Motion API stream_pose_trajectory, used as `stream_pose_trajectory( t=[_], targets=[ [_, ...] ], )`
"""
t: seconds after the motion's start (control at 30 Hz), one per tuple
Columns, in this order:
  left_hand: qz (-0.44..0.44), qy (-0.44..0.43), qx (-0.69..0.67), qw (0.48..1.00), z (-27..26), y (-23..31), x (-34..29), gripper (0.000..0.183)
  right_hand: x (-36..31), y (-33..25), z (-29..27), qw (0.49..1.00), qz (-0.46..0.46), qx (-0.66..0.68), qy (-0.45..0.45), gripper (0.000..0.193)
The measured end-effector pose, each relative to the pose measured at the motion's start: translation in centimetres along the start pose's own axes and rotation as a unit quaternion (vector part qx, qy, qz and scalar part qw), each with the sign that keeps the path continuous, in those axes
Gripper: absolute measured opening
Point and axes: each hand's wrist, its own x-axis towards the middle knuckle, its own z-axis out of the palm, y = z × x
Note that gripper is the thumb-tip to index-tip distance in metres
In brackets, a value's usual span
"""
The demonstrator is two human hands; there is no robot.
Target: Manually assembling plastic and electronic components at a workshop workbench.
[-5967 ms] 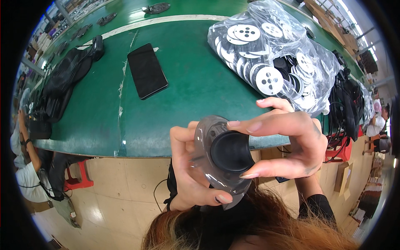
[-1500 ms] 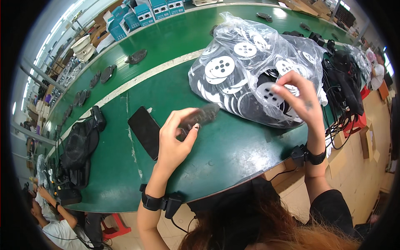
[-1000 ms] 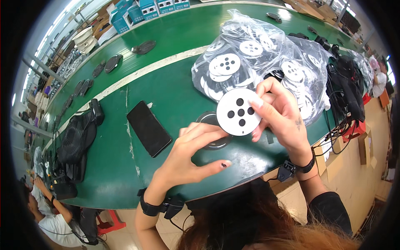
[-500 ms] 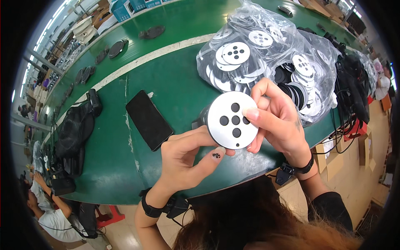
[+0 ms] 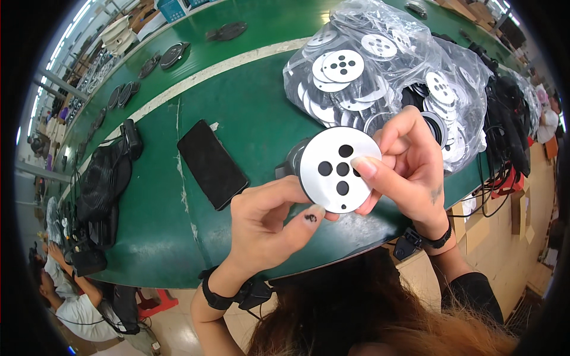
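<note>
Both hands are holding a round silver-white cover plate above the table. The plate has several black holes in a cross pattern and a smaller one near its lower rim. A dark round part shows behind the plate's left edge; most of it is hidden. My left hand supports the lower left, its thumb by the rim and its fingers partly behind. On the right side, my right hand presses its thumb on the plate's face, over one hole, with the other fingers curled around the edge.
A clear plastic bag of similar plates lies behind my right hand. A black phone rests on the green table, left of my hands. Dark round pieces sit on the green belt beyond. Black cables are at right; another person sits at lower left.
The plate and both hands have shifted slightly right in the view, and the right hand a little up. The grip looks the same. The dark pieces on the belt sit slightly farther right.
</note>
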Motion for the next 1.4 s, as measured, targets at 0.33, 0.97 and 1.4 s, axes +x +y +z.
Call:
stream_pose_trajectory(
  t=[0.33, 0.97, 1.4],
  targets=[
    [0.030, 0.020, 0.109, 0.993, -0.3, -0.1, 0.1, 0.011, 0.6, 0.8, -0.2, 0.853, -0.284, -0.436, 0.045, 0.027],
    [0.159, -0.057, 0.077, 0.983, -0.8, -1.7, 1.1, 0.017, 0.0, -0.1, 0.7, 0.954, -0.153, -0.237, -0.102, 0.020],
    [0.174, -0.061, 0.070, 0.980, -0.9, -1.9, 1.3, 0.022, 0.0, -0.2, 0.4, 0.965, -0.129, -0.195, -0.116, 0.021]
  ],
)
